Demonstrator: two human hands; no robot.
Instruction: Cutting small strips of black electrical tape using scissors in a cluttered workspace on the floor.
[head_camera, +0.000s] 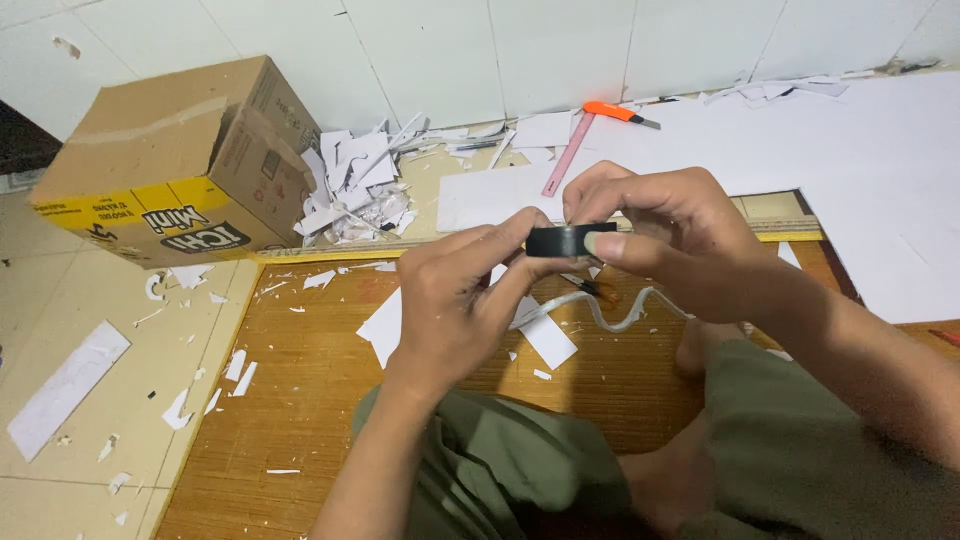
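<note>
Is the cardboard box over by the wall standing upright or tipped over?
Tipped over. The cardboard box lies on its side, open flaps facing right toward the pile of white paper scraps beside it.

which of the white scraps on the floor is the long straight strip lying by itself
The long white strip on the pale tiles at far left, below the cardboard box. The other scraps are small, jagged bits or lie heaped beside the box.

cardboard box (170, 165), paper scraps (355, 190), orange utility knife (618, 113), pink ruler (568, 154)
</note>
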